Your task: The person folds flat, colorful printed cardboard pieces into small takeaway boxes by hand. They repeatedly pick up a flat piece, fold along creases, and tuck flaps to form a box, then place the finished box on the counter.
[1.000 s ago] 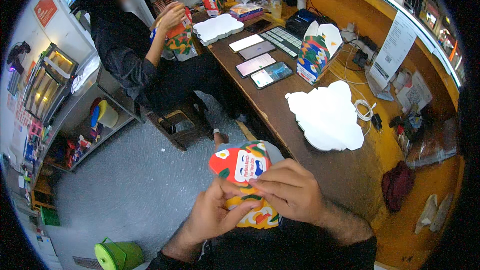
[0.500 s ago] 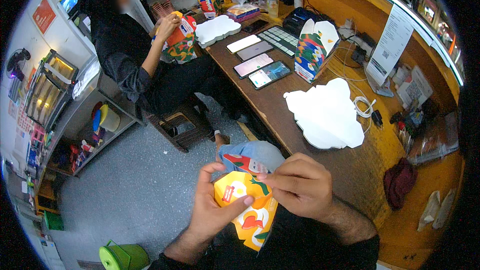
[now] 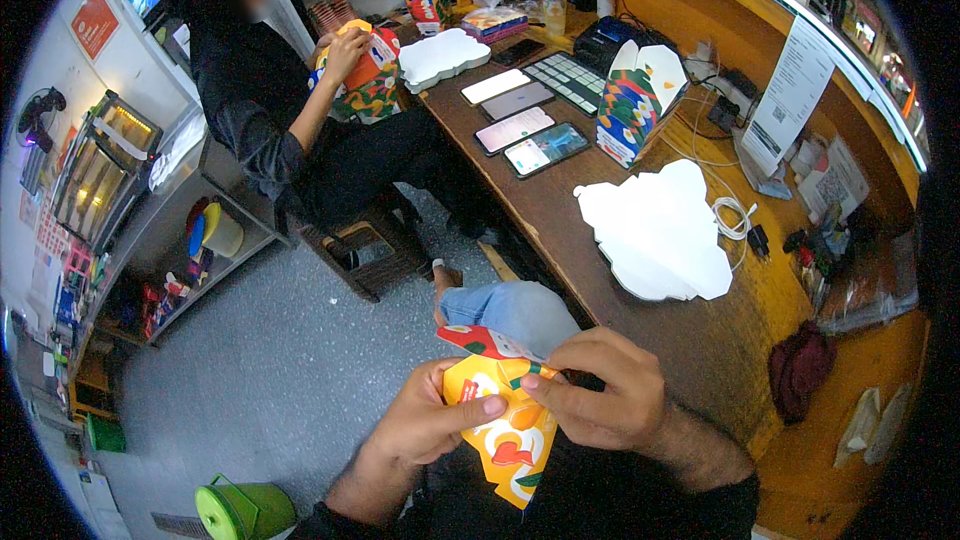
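Over my lap, a partly folded cardboard food box [image 3: 515, 445], yellow with red, white and green print, is held between both hands. My left hand [image 3: 430, 415] grips its left side, the thumb lying across the yellow panel. With thumb and fingertips my right hand [image 3: 605, 385] pinches the upper right edge, beside a red flap [image 3: 480, 340] that stands up at the back. On the table to the right stands a folded box [image 3: 640, 105] with an open top. In front of it lies a stack of flat white box blanks [image 3: 660, 230].
Several phones [image 3: 545, 148] and a keyboard [image 3: 563, 82] lie on the wooden table [image 3: 650, 340]. A co-worker [image 3: 260, 110] sits at the far left, handling a similar box. A stool [image 3: 365, 260] and green bucket [image 3: 245, 510] stand on the floor. A white cable [image 3: 735, 218] lies beside the blanks.
My left fingers have curled in behind the yellow panel, and the box has tilted. The red flap shows more above it. My right hand keeps its pinch at the edge.
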`<state>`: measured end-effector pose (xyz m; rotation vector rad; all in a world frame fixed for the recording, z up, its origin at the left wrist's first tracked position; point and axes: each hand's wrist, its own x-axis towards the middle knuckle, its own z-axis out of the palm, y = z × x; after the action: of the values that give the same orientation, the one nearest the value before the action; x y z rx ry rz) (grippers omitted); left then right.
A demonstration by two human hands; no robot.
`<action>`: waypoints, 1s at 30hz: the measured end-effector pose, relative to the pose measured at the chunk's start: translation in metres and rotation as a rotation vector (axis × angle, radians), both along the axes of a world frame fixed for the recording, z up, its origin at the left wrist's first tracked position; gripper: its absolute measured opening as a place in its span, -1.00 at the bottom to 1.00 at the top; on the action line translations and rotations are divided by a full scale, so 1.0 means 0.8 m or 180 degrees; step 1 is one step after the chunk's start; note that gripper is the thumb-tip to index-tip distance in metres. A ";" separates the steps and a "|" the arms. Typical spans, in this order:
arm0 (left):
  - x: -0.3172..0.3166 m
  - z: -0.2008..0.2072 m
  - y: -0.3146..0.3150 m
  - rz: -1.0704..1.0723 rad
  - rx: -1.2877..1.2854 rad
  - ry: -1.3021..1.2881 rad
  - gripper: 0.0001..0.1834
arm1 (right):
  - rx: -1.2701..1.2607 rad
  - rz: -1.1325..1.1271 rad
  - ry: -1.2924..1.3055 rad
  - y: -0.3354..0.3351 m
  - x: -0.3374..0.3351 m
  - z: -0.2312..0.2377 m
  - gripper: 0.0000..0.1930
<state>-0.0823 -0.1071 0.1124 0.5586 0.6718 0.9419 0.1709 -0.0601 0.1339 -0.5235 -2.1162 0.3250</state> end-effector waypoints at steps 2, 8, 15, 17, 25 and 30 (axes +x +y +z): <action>-0.002 0.001 0.003 -0.0125 -0.0042 -0.0142 -0.54 | -0.0024 -0.0038 0.0036 -0.003 -0.001 -0.002 -0.62; -0.003 -0.006 0.006 -0.0273 -0.0018 -0.0327 -0.51 | 0.0429 -0.0119 -0.0205 -0.008 0.000 0.003 -0.65; 0.001 -0.003 0.007 -0.0056 -0.0093 -0.0227 -0.47 | 0.1401 -0.0395 -0.0907 -0.013 0.004 0.016 -0.67; 0.003 -0.004 0.006 0.0044 -0.0090 -0.0240 -0.46 | 0.1723 -0.0455 -0.1099 -0.010 0.007 0.017 -0.65; 0.013 0.002 0.003 0.0195 -0.0072 -0.0317 -0.44 | 0.1950 -0.0525 -0.1217 -0.013 0.009 0.020 -0.65; 0.013 -0.007 0.003 0.0274 0.0020 -0.0230 -0.37 | 0.1806 -0.0412 -0.1250 -0.012 0.010 0.025 -0.63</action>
<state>-0.0720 -0.1046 0.1065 0.5020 0.6320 1.0404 0.1790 -0.0694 0.1542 -0.4008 -2.3954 -0.4815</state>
